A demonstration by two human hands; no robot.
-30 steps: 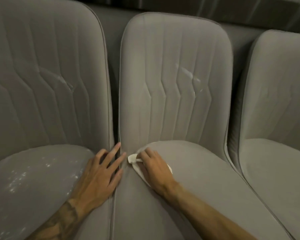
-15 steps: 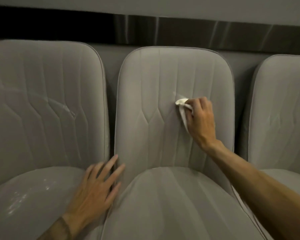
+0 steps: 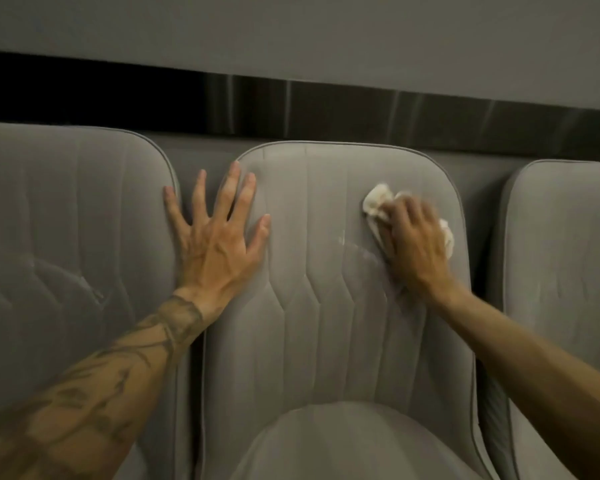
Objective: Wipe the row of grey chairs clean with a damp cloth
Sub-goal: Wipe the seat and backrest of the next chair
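Head view: the right hand [image 3: 414, 244], its grip bunched round the white cloth [image 3: 376, 204], presses high on the middle chair's backrest [image 3: 326, 323], the pale smear [image 3: 357, 252] just below-left of it, nearer than the flat, spread-fingered left hand [image 3: 219, 240].

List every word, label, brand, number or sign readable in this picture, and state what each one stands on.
None: no readable text shows anywhere in this view.
The middle chair and its neighbours show only stitched seams, no tag or brand.
The cloth under the right hand is plain white.
The tattoo on the left forearm is dark, blurred patterning; no letters can be made out.
The dark strip on the wall shows only reflections.
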